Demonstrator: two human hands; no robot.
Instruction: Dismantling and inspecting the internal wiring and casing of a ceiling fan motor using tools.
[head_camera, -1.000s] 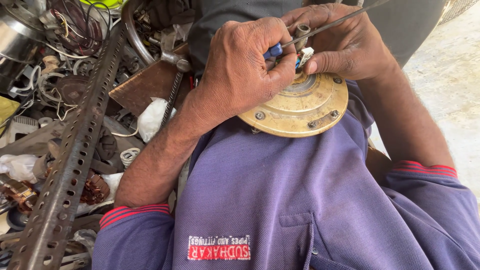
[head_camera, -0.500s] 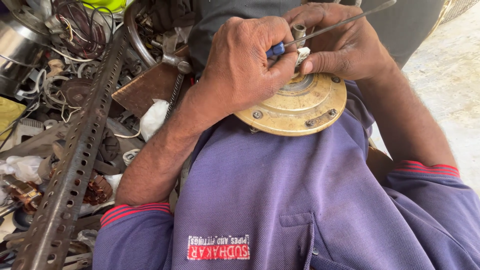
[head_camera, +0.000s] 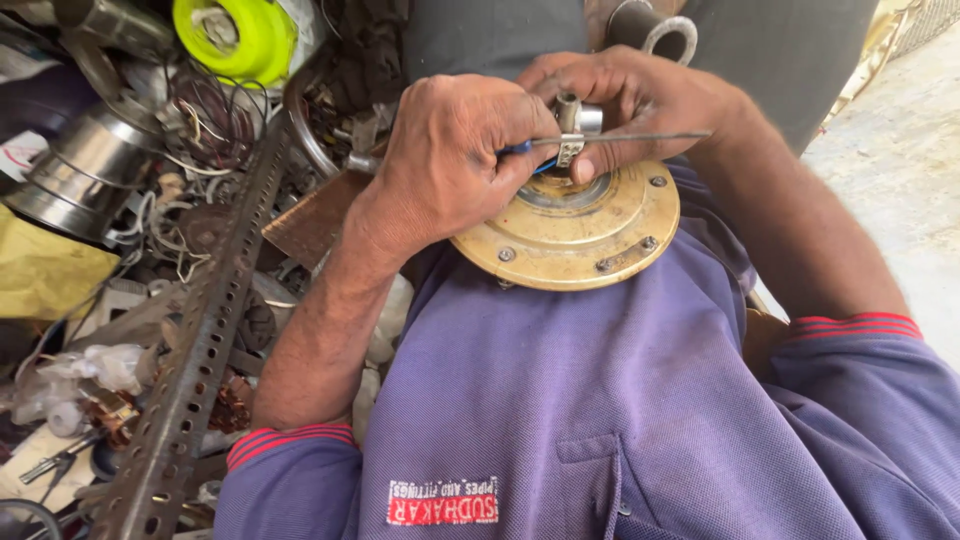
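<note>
A repair workshop is indicated: loose wires (head_camera: 205, 130), steel pots (head_camera: 75, 170) and scrap parts are heaped left of a perforated angle iron (head_camera: 200, 350).

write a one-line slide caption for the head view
Left hand works a thin tool on a round brass-coloured disc steadied by the right hand.

Both hands crowd the hub of the brass disc (head_camera: 570, 235), so little room shows at twelve o'clock, where a metal pipe (head_camera: 660, 30) stands close. At nine o'clock scrap wires (head_camera: 215, 130) and a perforated steel angle (head_camera: 195, 370) block passage. At three o'clock, bare concrete floor (head_camera: 900, 170) lies open.
</note>
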